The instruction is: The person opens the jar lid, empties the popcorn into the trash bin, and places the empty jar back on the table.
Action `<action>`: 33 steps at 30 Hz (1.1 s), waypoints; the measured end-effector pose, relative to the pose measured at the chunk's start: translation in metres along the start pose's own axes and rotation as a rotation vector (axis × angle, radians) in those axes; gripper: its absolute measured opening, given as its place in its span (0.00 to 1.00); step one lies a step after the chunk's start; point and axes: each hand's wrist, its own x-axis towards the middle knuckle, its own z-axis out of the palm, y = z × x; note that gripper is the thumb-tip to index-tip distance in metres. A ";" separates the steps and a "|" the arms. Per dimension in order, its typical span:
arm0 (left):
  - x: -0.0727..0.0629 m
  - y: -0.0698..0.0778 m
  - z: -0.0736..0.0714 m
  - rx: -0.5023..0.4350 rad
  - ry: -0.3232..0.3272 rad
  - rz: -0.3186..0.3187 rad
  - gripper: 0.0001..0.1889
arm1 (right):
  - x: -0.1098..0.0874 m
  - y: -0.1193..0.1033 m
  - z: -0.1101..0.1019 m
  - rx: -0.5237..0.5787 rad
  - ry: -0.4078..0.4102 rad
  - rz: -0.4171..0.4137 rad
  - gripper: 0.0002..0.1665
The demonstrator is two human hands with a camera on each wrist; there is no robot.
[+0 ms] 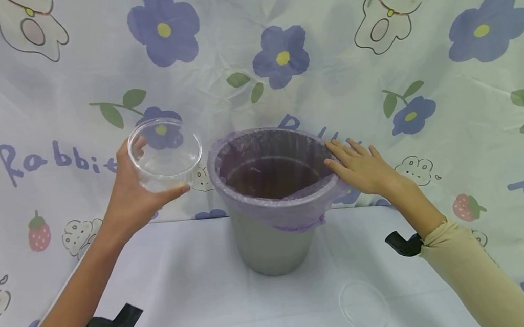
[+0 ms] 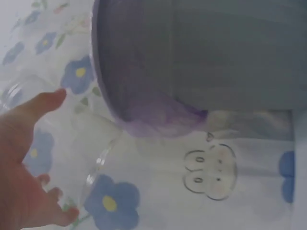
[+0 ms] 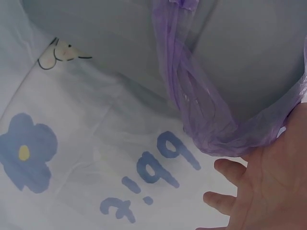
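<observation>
My left hand [image 1: 130,197] holds a clear round plastic container [image 1: 168,178] by its side, thumb below and fingers behind, up to the left of a trash bin [image 1: 271,250]. In the left wrist view the see-through container [image 2: 98,158] shows only faintly beside the hand. A thin purple trash bag [image 1: 293,207] lines the grey bin and folds over its rim. My right hand [image 1: 359,168] rests on the bin's right rim with its fingers spread. In the right wrist view the bag [image 3: 216,129] hangs in folds beside that palm.
A clear round lid [image 1: 365,308] lies flat on the white tabletop [image 1: 190,302], in front of the bin and to its right. Close behind the bin hangs a patterned cloth [image 1: 219,85] with flowers and rabbits.
</observation>
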 end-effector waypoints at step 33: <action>-0.215 -0.122 0.061 -0.378 -0.573 -0.184 0.56 | -0.004 0.004 0.001 -0.019 0.017 -0.001 0.44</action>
